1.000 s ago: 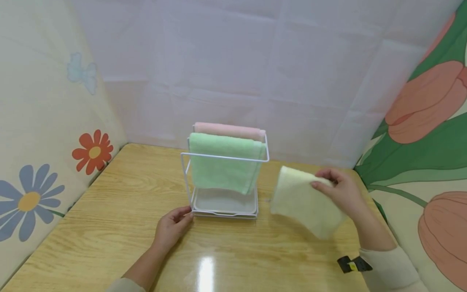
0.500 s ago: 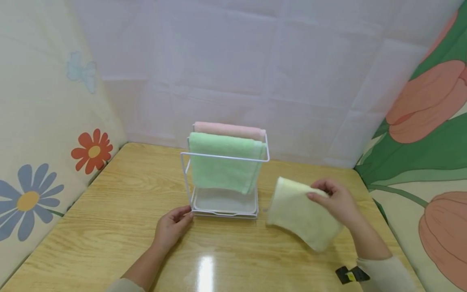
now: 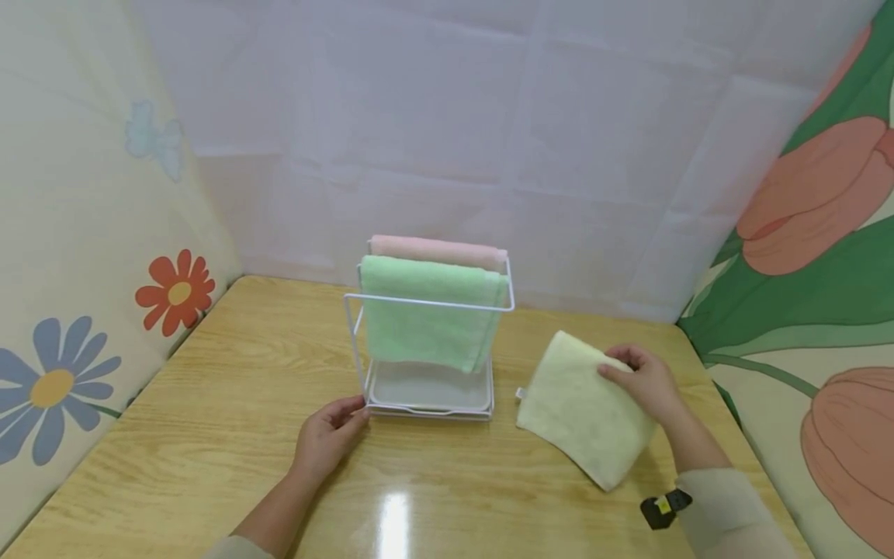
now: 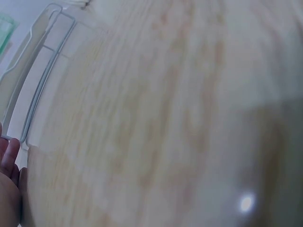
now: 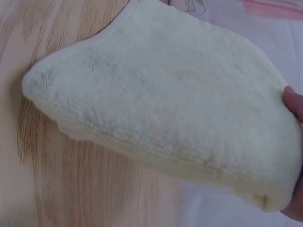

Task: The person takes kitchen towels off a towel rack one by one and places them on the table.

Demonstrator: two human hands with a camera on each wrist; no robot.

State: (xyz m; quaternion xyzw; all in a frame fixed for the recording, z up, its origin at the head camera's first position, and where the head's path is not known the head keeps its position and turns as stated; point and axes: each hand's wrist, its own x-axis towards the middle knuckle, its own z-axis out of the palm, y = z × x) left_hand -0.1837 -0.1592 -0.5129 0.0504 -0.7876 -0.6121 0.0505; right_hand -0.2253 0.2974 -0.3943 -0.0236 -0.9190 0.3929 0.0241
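The left sleeve (image 3: 240, 548) and right sleeve (image 3: 726, 508) are cut off by the near edge of the head view. The left hand (image 3: 326, 439), at 8 o'clock from the white rack (image 3: 430, 412), grips its near corner between thumb and fingers; in its own wrist view it is mostly cropped and the table (image 3: 174, 450) blurred. The right hand (image 3: 649, 386) pinches the yellow cloth (image 3: 583, 411) at 2 o'clock, thumb on the near face, the other fingers largely hidden behind. The cloth slants at 4 o'clock from the rack, apart from it; whether its lower edge touches the table is unclear. Beyond, the green towel (image 3: 426, 334) hides the tray's (image 3: 429, 388) far end. At 12 o'clock behind it, the pink towel (image 3: 436, 248) shows only its top strip.
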